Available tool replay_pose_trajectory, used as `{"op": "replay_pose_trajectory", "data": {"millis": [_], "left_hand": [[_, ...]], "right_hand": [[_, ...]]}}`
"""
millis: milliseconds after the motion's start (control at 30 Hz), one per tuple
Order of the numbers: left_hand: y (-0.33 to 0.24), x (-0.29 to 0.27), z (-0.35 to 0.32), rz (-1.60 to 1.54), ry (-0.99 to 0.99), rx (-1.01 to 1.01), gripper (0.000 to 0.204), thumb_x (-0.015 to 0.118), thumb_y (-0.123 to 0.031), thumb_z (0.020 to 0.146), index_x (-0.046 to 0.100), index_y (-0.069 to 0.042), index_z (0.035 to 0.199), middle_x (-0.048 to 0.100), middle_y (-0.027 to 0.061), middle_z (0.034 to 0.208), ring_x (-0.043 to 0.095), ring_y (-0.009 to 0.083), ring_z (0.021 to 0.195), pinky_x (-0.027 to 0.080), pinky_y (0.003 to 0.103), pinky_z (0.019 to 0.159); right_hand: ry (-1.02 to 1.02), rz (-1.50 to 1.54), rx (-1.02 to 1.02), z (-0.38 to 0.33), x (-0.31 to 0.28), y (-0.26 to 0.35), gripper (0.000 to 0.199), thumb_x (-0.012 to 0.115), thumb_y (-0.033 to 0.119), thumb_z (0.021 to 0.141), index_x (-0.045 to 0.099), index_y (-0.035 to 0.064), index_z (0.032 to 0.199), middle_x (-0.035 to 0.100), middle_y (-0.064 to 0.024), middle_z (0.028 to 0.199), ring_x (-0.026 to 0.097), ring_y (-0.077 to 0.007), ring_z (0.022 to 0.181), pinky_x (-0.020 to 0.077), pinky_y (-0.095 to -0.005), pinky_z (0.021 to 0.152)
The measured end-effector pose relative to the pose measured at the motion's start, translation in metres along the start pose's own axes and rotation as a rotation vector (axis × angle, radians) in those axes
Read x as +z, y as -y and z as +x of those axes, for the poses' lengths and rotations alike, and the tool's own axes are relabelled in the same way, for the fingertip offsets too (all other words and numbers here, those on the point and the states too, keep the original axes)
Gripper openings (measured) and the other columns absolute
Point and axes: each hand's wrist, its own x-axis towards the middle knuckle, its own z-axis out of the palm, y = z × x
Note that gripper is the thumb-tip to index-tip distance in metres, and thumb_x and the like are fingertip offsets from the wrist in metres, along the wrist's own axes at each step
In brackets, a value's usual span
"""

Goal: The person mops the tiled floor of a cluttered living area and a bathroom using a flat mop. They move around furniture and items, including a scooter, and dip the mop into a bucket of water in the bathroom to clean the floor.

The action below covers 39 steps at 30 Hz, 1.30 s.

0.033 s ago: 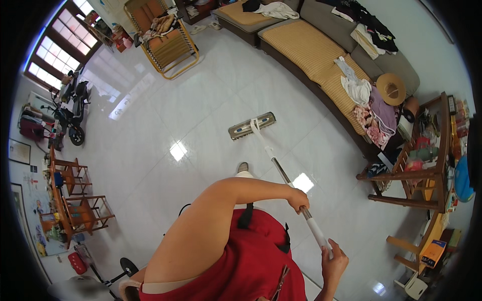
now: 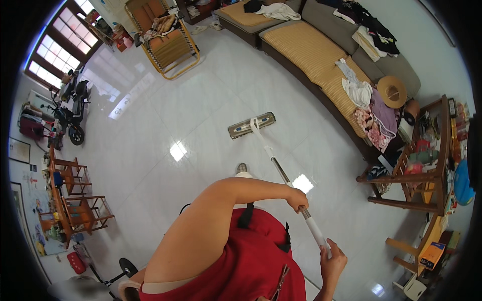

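Observation:
A flat mop (image 2: 240, 131) lies with its wide rectangular head on the shiny tiled floor, and its pole slants back toward me at the right. My left hand (image 2: 297, 198), reaching across my red top, is wrapped round the metal part of the pole. Lower down, my right hand (image 2: 333, 261) holds the white grip (image 2: 315, 232) near the pole's upper end, with its fingers curled about it. One of my shoes (image 2: 242, 168) shows on the floor between the mop head and my body.
A long sofa (image 2: 301, 47) with clothes and a straw hat (image 2: 391, 92) runs along the right. Wooden shelving (image 2: 401, 179) crowded with items stands nearer. A folding recliner (image 2: 163, 42) is at the far left; a scooter (image 2: 73, 108) and wooden chairs (image 2: 83, 213) line the left side.

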Motion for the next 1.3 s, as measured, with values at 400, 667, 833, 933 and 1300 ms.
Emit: {"op": "replay_pose_trajectory", "data": {"millis": [400,667,833,933,1300], "left_hand": [[0.19,-0.159,-0.212,0.301,-0.36,-0.291,0.015,0.071,-0.017,0.073,0.058,-0.011,0.077,0.062,0.0065,0.077,0.061,0.0303,0.082,0.048,0.043,0.071],[0.242,-0.259,-0.32,0.228,-0.738,-0.485,0.022,0.07,-0.012,0.073,0.058,-0.011,0.091,0.059,0.0059,0.1,0.054,0.027,0.106,0.05,0.041,0.08],[0.286,-0.325,-0.366,0.207,-0.796,-0.611,0.023,0.07,-0.014,0.074,0.059,-0.009,0.093,0.059,0.0063,0.104,0.053,0.0267,0.11,0.051,0.042,0.086],[0.316,-0.375,-0.407,0.188,-0.74,-0.639,0.025,0.069,-0.017,0.076,0.06,-0.01,0.098,0.058,0.0061,0.109,0.051,0.0258,0.115,0.051,0.042,0.089],[0.441,-0.525,-0.578,0.211,-0.772,-0.645,0.022,0.067,-0.013,0.076,0.054,-0.01,0.093,0.057,0.0063,0.106,0.053,0.0272,0.108,0.051,0.042,0.084]], "right_hand": [[-0.083,-0.029,-0.213,0.219,0.119,0.224,0.029,0.073,0.029,0.08,0.068,0.0107,0.101,0.066,-0.0156,0.069,0.064,-0.0334,0.057,0.0503,-0.0418,0.052],[-0.032,-0.082,-0.486,0.374,0.173,0.339,0.029,0.072,0.029,0.081,0.067,0.0109,0.103,0.063,-0.0135,0.063,0.063,-0.0308,0.053,0.0495,-0.0412,0.049],[-0.068,-0.086,-0.611,0.463,0.206,0.402,0.028,0.073,0.025,0.079,0.065,0.0119,0.102,0.06,-0.0105,0.058,0.061,-0.0295,0.05,0.0486,-0.0404,0.046],[-0.043,-0.082,-0.626,0.512,0.215,0.449,0.026,0.073,0.025,0.08,0.065,0.0119,0.101,0.06,-0.0103,0.058,0.061,-0.0294,0.049,0.0484,-0.0398,0.046],[0.014,-0.15,-0.654,0.673,0.276,0.649,0.023,0.069,0.026,0.083,0.065,0.012,0.101,0.063,-0.0126,0.063,0.064,-0.0291,0.052,0.0517,-0.0392,0.048]]}}
